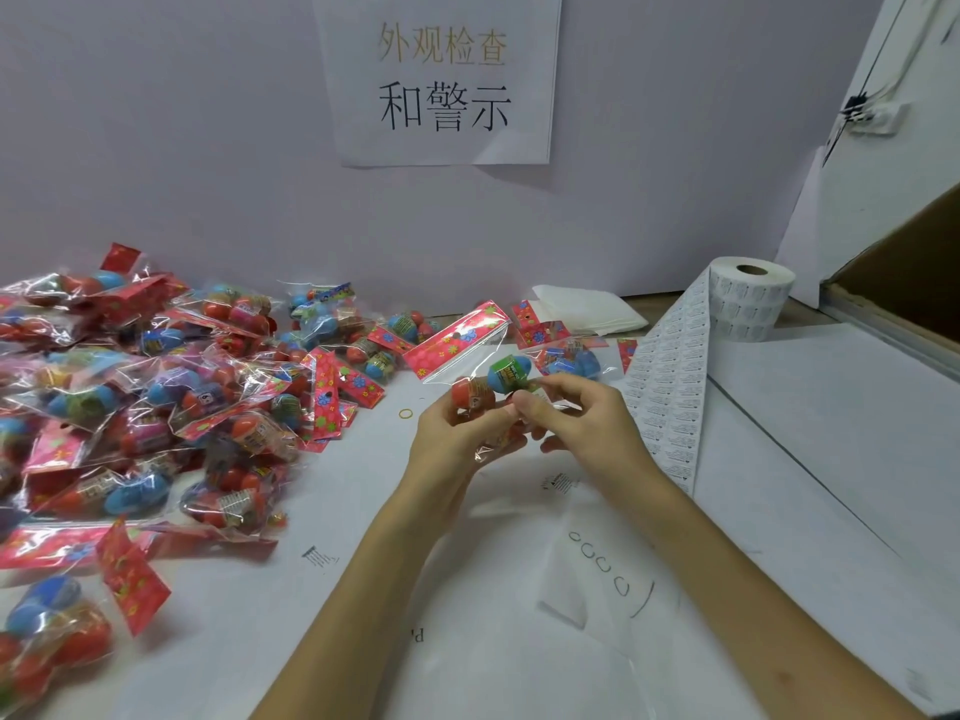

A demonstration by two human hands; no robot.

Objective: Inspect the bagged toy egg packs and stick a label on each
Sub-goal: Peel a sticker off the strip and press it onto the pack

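In the head view, at centre above the white tabletop (467,641), the left hand (457,439) curls its fingers round one bagged toy egg pack (485,368), the right hand (576,415) pinches its near edge, the pile of packs (156,387) lies at nine o'clock and the label roll (748,298) at two o'clock.

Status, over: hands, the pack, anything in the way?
Left hand and right hand both gripping one egg pack, lifted. Label strip just right of them, nothing between. Pack pile on the left.
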